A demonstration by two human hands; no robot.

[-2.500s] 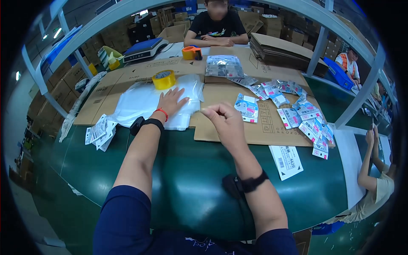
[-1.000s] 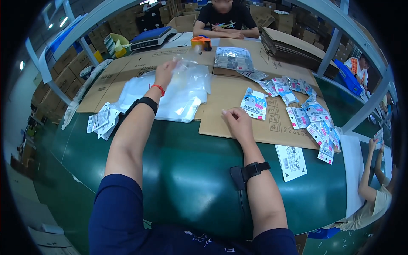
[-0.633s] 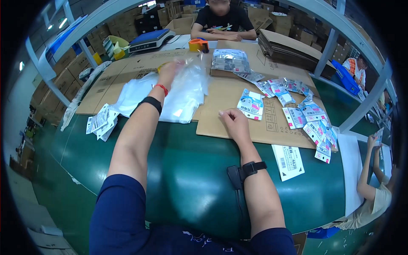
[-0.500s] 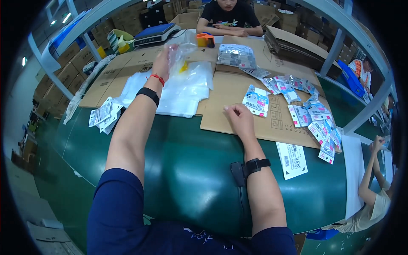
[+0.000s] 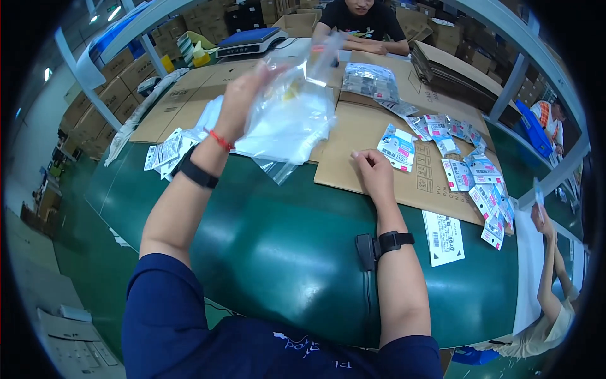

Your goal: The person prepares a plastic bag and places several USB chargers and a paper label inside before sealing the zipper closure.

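1. Gripping a clear, floppy plastic bag near its upper left edge, the person's left hand stands over a stack of whitish translucent plastic bags; it is blurred, so I cannot tell exactly how the fingertips pinch the film.

2. From the left hand, the bag spreads rightward, its long axis slanting from the person's side to the far right; a yellow patch shows through it.

3. The right hand has its fingers curled in and its thumb against the forefinger, at a flat brown cardboard sheet; I see nothing held there.

4. The bag lies ahead and left of the right hand, well apart from it; the left hand is the nearer.

5. A flat blue, white and pink packet lies just beside the right hand, ahead and to its right, its long axis pointing mostly away from the person.

6. Further right of that hand, similar packets overlap in a loose heap.
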